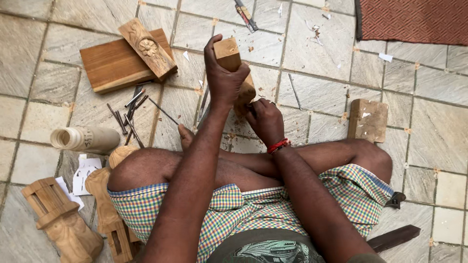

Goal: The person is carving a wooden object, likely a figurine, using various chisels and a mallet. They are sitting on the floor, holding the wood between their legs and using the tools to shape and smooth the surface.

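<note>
I sit cross-legged on a stone-tiled floor. My left hand (223, 78) grips an upright rectangular wooden block (229, 54) from its left side, near the top. My right hand (264, 119), with a red thread at the wrist, is closed against the block's lower right edge; whatever it holds is hidden by the fingers. The block's lower part is covered by both hands. Several thin metal carving tools (127, 113) lie on the floor to the left of the block.
A carved flower panel (147, 47) rests on a flat wooden board (117, 63) at upper left. A rolled paper (84, 139), carved wooden pieces (61, 219), a small wood slab (367, 120), a red mat (414, 19) and wood chips lie around.
</note>
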